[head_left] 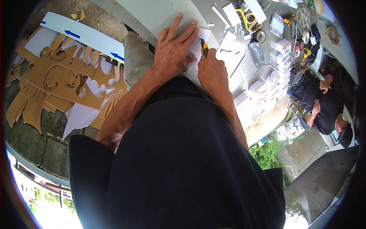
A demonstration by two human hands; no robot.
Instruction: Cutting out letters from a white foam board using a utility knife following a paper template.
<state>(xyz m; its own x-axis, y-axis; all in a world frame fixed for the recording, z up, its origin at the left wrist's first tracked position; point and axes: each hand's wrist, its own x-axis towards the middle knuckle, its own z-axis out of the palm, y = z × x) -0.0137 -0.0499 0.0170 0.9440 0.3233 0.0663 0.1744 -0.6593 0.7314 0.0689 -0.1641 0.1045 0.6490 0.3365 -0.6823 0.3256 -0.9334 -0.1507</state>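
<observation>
My left hand lies flat with its fingers spread, pressing on a small white sheet with curved outlines on it. Close on its right, my right hand is closed around a yellow and black utility knife. The knife's front end points away from me, over the sheet. Its blade tip is too small to make out. Both hands rest at the near side of the grey work table, and part of the sheet is hidden under my left hand.
Brown cut-out board scraps and a white strip with blue arrows lie on the floor at left. Tape rolls, a dark flat blade-like plate and many white cut pieces cover the table at right. Another person is at far right.
</observation>
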